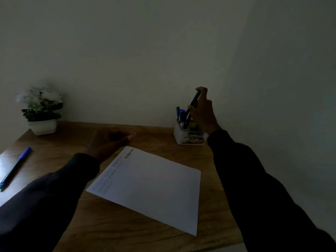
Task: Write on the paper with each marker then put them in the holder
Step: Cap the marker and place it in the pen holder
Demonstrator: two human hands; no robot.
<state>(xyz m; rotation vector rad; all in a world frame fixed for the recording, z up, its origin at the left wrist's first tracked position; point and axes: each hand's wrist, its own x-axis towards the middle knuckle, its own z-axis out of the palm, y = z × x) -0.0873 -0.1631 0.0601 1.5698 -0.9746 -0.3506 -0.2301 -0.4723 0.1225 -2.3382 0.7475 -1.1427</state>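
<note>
Right hand (203,110) holds 1 marker (195,100) over holder (179,135), far right.
Fingers (202,90) pinch it; long axis tilted, low end pointing down-left into the holder, perhaps already inside. Left hand (109,140) loose, empty, by paper (154,188).

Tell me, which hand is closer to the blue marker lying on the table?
Left. The left hand is by the paper's far corner, right of the blue marker. The right hand is farther, holding a dark marker over the holder.

I work at a study desk: wooden desktop (127,233) against 1 plain wall (127,51), potted plant (42,110) at 10 o'clock, pen holder (179,137) at 1 o'clock.
</note>
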